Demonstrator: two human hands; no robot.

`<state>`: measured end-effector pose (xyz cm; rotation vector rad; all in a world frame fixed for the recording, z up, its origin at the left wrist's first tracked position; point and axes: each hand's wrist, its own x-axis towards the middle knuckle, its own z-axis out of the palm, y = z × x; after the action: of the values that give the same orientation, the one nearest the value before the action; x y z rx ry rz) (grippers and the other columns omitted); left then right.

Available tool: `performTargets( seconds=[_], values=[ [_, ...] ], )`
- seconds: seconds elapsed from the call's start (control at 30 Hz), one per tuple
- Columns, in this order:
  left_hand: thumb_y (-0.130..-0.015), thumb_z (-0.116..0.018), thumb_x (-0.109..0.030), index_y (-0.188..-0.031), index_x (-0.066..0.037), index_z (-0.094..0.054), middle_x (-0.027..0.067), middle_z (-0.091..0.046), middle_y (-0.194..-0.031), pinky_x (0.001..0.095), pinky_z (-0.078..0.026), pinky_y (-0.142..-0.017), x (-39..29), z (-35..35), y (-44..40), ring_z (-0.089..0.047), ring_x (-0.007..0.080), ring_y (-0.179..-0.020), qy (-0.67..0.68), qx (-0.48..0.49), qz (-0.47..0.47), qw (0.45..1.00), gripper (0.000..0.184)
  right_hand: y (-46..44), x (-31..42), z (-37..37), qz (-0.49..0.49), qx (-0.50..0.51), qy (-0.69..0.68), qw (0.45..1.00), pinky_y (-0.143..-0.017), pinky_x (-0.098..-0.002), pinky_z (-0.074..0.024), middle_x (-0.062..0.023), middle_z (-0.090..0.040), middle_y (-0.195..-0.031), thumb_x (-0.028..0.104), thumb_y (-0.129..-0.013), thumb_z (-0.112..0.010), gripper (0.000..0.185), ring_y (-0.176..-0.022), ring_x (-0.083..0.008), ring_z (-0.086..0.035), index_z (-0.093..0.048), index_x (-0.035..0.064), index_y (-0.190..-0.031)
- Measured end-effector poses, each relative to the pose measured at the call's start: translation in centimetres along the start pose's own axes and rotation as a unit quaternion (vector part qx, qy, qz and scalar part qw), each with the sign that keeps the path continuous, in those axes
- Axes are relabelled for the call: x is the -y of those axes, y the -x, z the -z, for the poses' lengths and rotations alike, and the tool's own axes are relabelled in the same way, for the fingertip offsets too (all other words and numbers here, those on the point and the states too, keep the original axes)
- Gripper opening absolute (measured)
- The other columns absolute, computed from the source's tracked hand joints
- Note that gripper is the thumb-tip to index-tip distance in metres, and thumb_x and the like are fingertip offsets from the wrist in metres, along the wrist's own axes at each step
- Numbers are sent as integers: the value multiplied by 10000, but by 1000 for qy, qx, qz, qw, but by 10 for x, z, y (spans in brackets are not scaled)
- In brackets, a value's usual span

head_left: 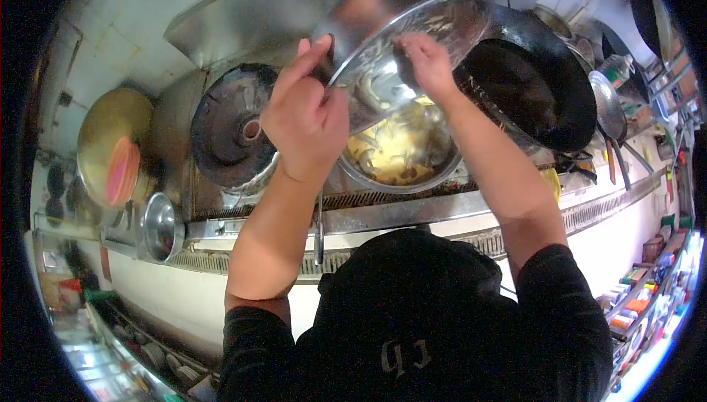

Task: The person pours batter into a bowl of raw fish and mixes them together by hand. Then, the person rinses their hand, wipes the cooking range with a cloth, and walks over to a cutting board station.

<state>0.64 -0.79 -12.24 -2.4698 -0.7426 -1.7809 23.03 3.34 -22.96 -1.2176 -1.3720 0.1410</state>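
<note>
My left hand grips the near left rim of a large, shiny metal bowl, which is tilted steeply. Inside that bowl my right hand has its fingers curled together against the wall; whether they hold anything is hidden. Pale residue streaks the inner surface. Directly below the tilted bowl stands a metal basin with yellow liquid and darker pieces in it, partly covered by the bowl above.
A black wok sits to the right, with a strainer beyond it. A round burner lies left. Farther left are a large brass-coloured pan, a pink object and a small metal bowl. A ladle handle crosses the front edge.
</note>
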Motion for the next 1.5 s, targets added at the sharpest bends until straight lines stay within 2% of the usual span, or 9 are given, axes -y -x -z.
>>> performTargets(
  seconds=[0.13, 0.23, 0.4, 0.93, 1.13, 1.3, 1.37, 1.43, 1.5],
  values=[
    [-596, -530, 65, -473, 10, -338, 195, -574, -943, 338, -464, -751, -4, -1, -3, -565, 338, -888, -1, -14, -30, 999, 235, 15, 9, -30, 114, 76, 138, 981, -756, -311, -433, -117, -589, -910, 140, -773, -481, 192, -846, -232, -560, -614, 48, -878],
    [-597, -526, 71, -477, 10, -339, 195, -576, -941, 337, -466, -749, -6, -1, -6, -566, 337, -887, 0, -23, -46, 999, 230, 16, 33, -37, -239, 141, -451, 848, -749, -296, -437, -113, -599, -893, 123, -749, -476, 210, -822, -188, -571, -610, 29, -881],
    [-604, -511, 77, -495, 17, -361, 184, -578, -937, 332, -472, -739, 3, 1, -5, -567, 333, -884, 3, -27, -35, 999, 196, 20, 13, -19, -202, 410, -197, 868, -671, -266, -431, -105, -610, -761, 206, -722, -550, 207, -716, -178, -561, -620, 14, -760],
    [-548, -542, 28, -514, -15, -416, 118, -584, -938, 360, -460, -754, 17, -6, 10, -555, 315, -884, -75, -38, -50, 995, 137, 55, -25, -7, -31, 351, 428, 832, -706, -399, -423, -213, -564, -806, 205, -725, -490, 271, -786, -357, -534, -553, 6, -897],
    [-551, -529, 18, -558, -11, -464, 97, -574, -943, 360, -443, -750, 50, -16, 41, -540, 288, -881, -76, -76, 129, 986, 71, 110, 0, -44, -65, 359, 268, 892, -726, -403, -421, -227, -545, -879, 213, -745, -470, 298, -820, -359, -523, -532, -10, -933],
    [-584, -532, -20, -602, -4, -514, 143, -563, -953, 327, -437, -722, 99, 17, 75, -539, 282, -869, -74, -128, 360, 921, 30, 152, -19, -26, -85, 340, 288, 891, -682, -345, -439, -205, -561, -829, 121, -704, -524, 264, -758, -322, -550, -543, -8, -934],
    [-595, -524, 0, -629, -8, -531, 109, -573, -792, 344, -425, -606, 126, 34, 106, -525, 210, -678, 4, -146, 640, 754, 36, 145, -9, -22, -199, 350, 258, 878, -650, -331, -438, -176, -573, -777, 129, -700, -542, 249, -714, -283, -562, -547, -9, -907],
    [-638, -520, -27, -688, -32, -557, 91, -556, -751, 371, -416, -602, 166, 56, 176, -505, 192, -661, 446, -327, 610, 567, 62, 156, -35, -13, -174, 381, 231, 878, -641, -330, -438, -167, -573, -756, 137, -696, -552, 249, -704, -271, -564, -545, -10, -897],
    [-676, -443, -4, -824, -26, -512, 85, -525, -753, 432, -397, -654, 187, 90, 232, -487, 244, -693, 327, -331, 685, 560, 164, 159, -45, -12, -155, 404, 205, 878, -632, -328, -437, -158, -573, -734, 144, -692, -561, 250, -694, -259, -565, -543, -11, -888]
  ],
)
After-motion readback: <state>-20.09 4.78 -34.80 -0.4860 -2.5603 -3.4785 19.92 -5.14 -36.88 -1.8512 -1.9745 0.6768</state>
